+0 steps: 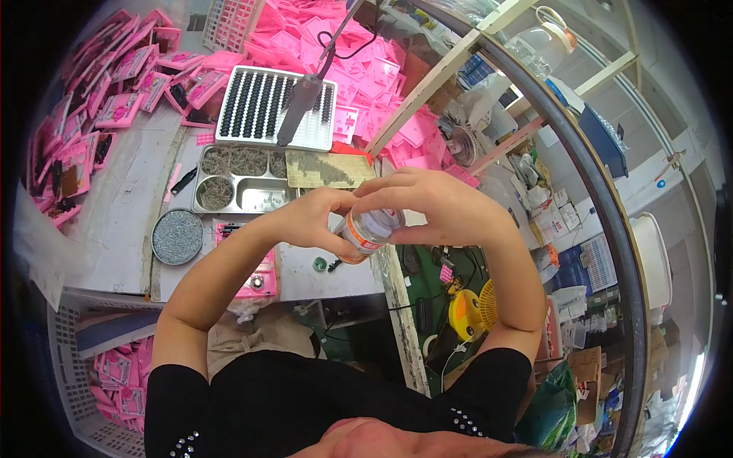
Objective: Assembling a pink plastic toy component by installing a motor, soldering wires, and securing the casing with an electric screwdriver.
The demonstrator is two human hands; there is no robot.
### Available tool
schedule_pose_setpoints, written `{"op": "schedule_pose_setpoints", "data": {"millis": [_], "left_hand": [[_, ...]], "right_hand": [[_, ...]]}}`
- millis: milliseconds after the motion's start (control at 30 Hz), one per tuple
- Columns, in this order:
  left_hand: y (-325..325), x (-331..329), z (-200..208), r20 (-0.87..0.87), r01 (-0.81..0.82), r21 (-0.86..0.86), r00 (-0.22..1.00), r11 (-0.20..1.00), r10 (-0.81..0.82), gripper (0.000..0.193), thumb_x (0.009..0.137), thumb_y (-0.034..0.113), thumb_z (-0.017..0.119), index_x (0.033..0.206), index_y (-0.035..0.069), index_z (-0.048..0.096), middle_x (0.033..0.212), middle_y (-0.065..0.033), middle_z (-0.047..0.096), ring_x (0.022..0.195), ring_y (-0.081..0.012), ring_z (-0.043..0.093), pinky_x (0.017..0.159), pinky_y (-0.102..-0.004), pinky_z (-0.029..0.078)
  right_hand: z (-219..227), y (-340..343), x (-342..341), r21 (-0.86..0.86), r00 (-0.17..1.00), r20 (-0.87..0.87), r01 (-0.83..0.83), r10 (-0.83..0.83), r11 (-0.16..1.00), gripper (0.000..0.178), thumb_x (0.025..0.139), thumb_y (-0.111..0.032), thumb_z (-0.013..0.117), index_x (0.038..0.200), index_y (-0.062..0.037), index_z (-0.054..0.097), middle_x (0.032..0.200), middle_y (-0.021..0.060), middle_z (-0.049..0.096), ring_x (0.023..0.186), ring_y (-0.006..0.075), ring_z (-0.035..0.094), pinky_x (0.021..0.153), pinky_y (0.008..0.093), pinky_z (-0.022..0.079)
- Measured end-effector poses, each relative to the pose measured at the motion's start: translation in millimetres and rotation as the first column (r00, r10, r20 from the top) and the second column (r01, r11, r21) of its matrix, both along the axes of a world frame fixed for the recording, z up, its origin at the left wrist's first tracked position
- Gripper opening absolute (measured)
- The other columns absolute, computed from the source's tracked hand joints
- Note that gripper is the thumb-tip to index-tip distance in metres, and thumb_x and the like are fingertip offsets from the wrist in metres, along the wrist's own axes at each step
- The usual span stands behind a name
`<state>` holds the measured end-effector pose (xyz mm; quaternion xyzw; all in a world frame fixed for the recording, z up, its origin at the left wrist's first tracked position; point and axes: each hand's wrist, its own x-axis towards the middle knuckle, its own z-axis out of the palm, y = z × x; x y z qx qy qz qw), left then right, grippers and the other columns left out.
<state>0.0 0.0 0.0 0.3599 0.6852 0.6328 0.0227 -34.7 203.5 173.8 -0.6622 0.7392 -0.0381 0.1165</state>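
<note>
A clear bottle point(367, 233) with an orange and white label is tilted between my two hands above the right end of the worktable. My left hand point(314, 220) closes round its lower end, thumb underneath. From the other side my right hand point(441, 208) grips its upper end, which the fingers partly hide. Below my left hand, a small round green pot point(319, 264) sits on the table beside a small black part point(334, 266). Left of these lies a pink plastic casing point(259, 284) with metal parts in it, partly behind my left forearm.
A compartmented metal tray point(262, 197) holds small hardware, beside a round dish point(177, 237) of grey bits. An electric screwdriver point(301, 103) hangs over a white tray point(324, 137) of black parts. Pink casings point(122, 111) pile up behind. A metal shelf frame point(569, 114) rises at right.
</note>
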Motion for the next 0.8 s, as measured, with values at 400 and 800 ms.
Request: {"op": "schedule_pose_setpoints", "data": {"millis": [400,800], "left_hand": [[8.7,1.0,-5.6,-0.068,-0.128,-0.013,0.99,0.992,0.126,0.057,0.067,0.023,0.091,0.115,0.0,0.07,0.108,-0.0107,0.075,0.101,-0.0193,0.07,0.095,-0.0345,0.052],[36.3,-43.7,55.5,0.01,-0.103,0.112,0.995,0.988,0.103,0.057,0.077,0.017,0.086,0.127,0.0,0.065,0.116,-0.0092,0.073,0.105,-0.0161,0.069,0.096,-0.0351,0.054]], "right_hand": [[-3.4,1.3,9.5,-0.018,0.975,-0.14,0.174,-0.174,0.985,0.049,0.078,-0.028,0.084,0.121,-0.0076,0.07,0.098,0.0134,0.07,0.085,0.0308,0.071,0.075,0.041,0.056],[20.2,60.7,-1.2,-0.541,0.892,-0.243,0.202,-0.381,0.817,0.071,0.08,-0.028,0.084,0.143,-0.0057,0.058,0.133,0.0222,0.063,0.11,0.0332,0.069,0.092,0.039,0.056]]}}
